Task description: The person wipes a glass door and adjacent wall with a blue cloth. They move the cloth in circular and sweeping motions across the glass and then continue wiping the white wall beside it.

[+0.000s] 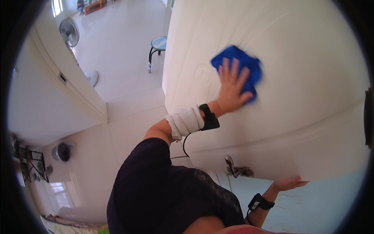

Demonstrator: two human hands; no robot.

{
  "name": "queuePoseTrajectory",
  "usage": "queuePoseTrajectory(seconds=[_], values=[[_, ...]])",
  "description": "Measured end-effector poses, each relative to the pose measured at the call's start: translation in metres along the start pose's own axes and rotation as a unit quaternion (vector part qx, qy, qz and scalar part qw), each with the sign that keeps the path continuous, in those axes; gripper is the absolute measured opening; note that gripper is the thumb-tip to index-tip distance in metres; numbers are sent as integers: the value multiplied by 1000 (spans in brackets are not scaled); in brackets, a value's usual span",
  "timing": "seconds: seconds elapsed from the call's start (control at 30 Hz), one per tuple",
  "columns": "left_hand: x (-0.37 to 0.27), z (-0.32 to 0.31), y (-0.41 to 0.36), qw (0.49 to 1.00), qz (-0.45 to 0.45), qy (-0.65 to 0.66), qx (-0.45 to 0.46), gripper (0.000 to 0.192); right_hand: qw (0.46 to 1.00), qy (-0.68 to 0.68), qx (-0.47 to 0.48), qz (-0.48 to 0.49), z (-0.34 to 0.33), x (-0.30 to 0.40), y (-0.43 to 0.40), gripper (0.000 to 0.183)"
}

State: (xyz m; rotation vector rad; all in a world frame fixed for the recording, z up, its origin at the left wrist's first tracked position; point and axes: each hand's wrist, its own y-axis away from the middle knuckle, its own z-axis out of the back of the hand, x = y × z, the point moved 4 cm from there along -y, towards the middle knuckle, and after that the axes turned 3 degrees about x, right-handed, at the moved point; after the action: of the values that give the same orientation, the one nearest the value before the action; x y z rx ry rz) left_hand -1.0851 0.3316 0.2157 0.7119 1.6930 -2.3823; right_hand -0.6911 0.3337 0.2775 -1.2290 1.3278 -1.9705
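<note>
My left hand (232, 87), fingers spread, presses a blue cloth (252, 70) flat against the face of a white panelled door (306, 87). The cloth's edges are slightly blurred and stick out past my fingers. A white wrap and a black strap with a small device (209, 120) circle that forearm and wrist. At the lower right my right hand (287, 184) grips the door's edge, its fingers partly hidden behind it. Another black strap (264, 202) is around the right wrist. Between my two arms, near the same door edge, a metal lever handle (230, 166) sticks out.
A door frame with a strike plate (62, 78) stands at left. Beyond the doorway are a round stool (159, 43) and a standing fan (69, 30); a person (81, 6) is far off. A grey bucket (62, 152) and black metal rack (36, 163) stand lower left. A black cable (184, 146) hangs near my left forearm.
</note>
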Motion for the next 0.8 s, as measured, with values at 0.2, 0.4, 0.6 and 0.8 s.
queuePoseTrajectory(seconds=[0.2, 0.4, 0.6, 0.8], values=[[-76, -19, 90, 934, -330, 33, 135, 56, 989, -140, 18, -33, -5, 3, -2, 65], [-9, -25, 95, 900, -415, -16, 130, 64, 995, -94, 7, -34, -3, 6, -1, 65], [103, 11, 26, 986, -150, -34, 62, 64, 999, -22, -28, -42, 1, 3, 4, 62], [230, 23, -42, 992, 98, 20, -76, 63, 993, 60, -83, -56, 6, 4, 6, 54]])
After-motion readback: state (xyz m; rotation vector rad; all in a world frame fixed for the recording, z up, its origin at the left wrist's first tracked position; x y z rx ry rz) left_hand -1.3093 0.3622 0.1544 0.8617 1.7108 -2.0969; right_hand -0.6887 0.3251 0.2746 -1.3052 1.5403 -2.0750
